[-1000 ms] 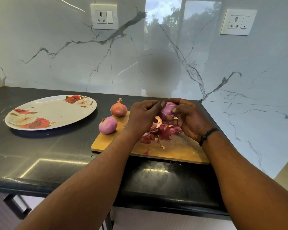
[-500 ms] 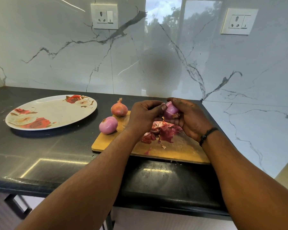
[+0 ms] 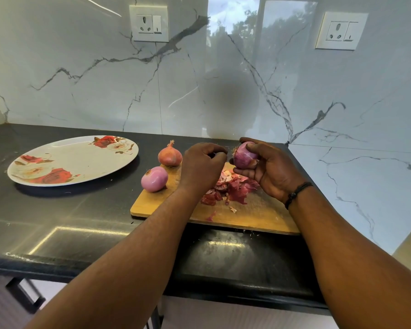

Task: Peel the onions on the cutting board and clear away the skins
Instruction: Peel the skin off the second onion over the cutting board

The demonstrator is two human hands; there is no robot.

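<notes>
Black counter under a marble wall, onions mid-peeling on a wooden board.

Far left of the grips lay a rose-patterned plate [image 3: 73, 160]; nearer, a peeled onion [image 3: 154, 179] and an unpeeled onion [image 3: 170, 155] sat on the cutting board's [image 3: 254, 214] left end. The left hand [image 3: 201, 166] was curled, whether pinching anything I cannot tell. Just beside it, the right hand [image 3: 269, 169] grasped a purple onion [image 3: 243, 155] above the skins [image 3: 230, 188] piled on the board.
</notes>
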